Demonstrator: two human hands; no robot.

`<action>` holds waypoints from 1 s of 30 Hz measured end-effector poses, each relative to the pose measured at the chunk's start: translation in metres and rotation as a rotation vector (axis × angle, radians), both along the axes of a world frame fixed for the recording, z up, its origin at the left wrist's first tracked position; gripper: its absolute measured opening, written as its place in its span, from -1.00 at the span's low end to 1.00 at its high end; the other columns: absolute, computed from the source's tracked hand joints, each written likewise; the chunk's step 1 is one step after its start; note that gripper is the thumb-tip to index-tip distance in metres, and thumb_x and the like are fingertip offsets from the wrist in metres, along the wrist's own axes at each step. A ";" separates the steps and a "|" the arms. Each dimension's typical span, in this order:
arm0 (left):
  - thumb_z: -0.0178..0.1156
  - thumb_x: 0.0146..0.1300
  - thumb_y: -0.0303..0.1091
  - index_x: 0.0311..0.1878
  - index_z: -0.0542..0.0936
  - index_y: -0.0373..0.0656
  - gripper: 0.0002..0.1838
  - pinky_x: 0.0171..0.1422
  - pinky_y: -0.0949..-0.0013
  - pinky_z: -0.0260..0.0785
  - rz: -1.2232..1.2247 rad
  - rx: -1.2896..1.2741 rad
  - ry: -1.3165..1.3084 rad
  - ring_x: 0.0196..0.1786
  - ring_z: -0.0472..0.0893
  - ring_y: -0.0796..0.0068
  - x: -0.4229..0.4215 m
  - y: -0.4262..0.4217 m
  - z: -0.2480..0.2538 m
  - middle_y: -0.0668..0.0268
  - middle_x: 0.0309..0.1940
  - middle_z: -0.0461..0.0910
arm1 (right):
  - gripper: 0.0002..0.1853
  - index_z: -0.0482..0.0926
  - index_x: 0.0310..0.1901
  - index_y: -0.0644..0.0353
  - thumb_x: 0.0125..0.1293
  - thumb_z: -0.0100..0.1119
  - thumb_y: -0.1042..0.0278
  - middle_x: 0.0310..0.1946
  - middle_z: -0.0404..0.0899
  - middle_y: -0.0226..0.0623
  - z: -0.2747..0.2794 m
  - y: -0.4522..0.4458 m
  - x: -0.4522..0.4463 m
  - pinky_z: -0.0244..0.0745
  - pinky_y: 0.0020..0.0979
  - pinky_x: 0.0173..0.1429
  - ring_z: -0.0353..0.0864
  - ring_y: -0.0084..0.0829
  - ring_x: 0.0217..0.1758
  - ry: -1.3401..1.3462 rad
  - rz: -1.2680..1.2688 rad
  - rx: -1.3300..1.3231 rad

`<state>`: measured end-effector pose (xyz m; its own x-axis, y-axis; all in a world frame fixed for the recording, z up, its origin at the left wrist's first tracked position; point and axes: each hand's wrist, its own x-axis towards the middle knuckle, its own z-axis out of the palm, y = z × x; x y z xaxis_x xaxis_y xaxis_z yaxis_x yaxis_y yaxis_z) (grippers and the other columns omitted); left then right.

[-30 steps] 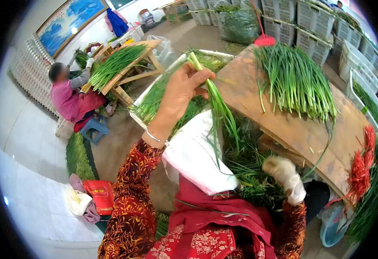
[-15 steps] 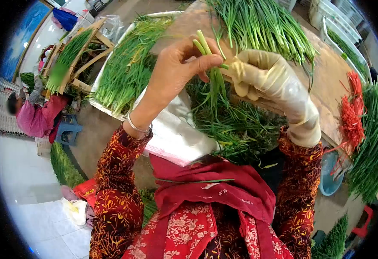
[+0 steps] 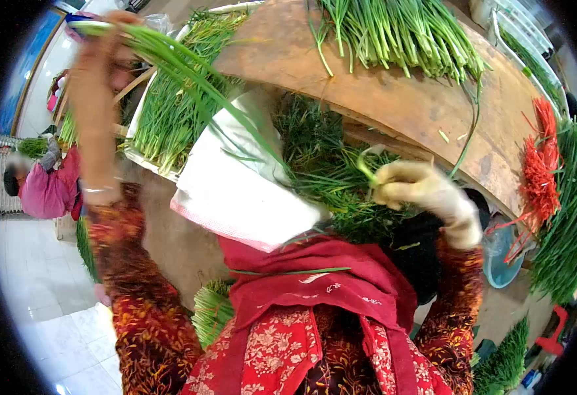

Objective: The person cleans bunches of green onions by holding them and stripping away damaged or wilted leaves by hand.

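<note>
My bare left hand (image 3: pixel 112 56), smeared by motion, is raised at the upper left and closed on a few long garlic chives (image 3: pixel 193 69). Their green leaves trail down to the right over a white sack (image 3: pixel 245 187). My right hand (image 3: pixel 423 191), in a pale glove, is low over a heap of loose chive scraps (image 3: pixel 351 191). A short pale-green chive scrap (image 3: pixel 367 166) sticks out from its pinched fingertips. Beyond both hands, a thick row of garlic chives (image 3: pixel 400 39) lies on a wooden board (image 3: pixel 275 43).
A white-edged crate (image 3: pixel 149 161) of chives stands at the left. Red ties (image 3: pixel 542 171) hang over the board's right edge beside more chives (image 3: pixel 568 204). Below them is a blue basin (image 3: pixel 502 260). A person in pink (image 3: pixel 52 187) works at the far left.
My hands have parted. The left swung up and left with the chives; the right dropped toward the scrap heap with a short piece. More of the white sack and board now shows.
</note>
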<state>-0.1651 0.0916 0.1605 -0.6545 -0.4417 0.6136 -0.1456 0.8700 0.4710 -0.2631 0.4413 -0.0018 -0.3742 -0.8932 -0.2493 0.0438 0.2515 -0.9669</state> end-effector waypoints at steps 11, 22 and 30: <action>0.05 0.22 -0.36 -0.12 0.51 -0.19 -0.80 -0.15 0.49 0.31 -0.535 -0.433 0.230 -0.22 0.46 0.48 -0.151 0.037 -0.001 0.26 -0.21 0.52 | -0.65 0.55 -0.20 0.18 0.17 0.03 0.06 -0.30 0.56 -0.09 -0.152 -0.037 0.065 0.40 -0.22 -0.09 0.53 -0.10 -0.18 0.526 0.359 0.752; 0.12 0.13 -0.29 0.20 0.27 -0.23 -0.45 0.36 0.23 -0.01 -0.761 -0.458 -0.096 0.27 0.21 0.15 -0.180 0.077 -0.121 0.09 0.21 0.25 | -0.59 0.43 0.06 -0.01 0.16 0.08 0.14 -0.01 0.46 -0.08 -0.206 -0.014 0.009 0.39 -0.23 0.05 0.48 -0.15 0.00 0.489 -0.159 0.769; 0.12 0.18 -0.26 0.06 0.46 -0.11 -0.64 0.15 0.36 0.26 -0.747 0.224 -0.496 0.12 0.41 0.45 -0.071 0.040 -0.155 0.32 0.01 0.48 | -0.52 0.45 0.03 0.13 0.18 0.11 -0.01 -0.11 0.52 -0.16 -0.221 -0.061 -0.012 0.40 -0.52 -0.03 0.51 -0.34 -0.08 0.500 -0.246 0.822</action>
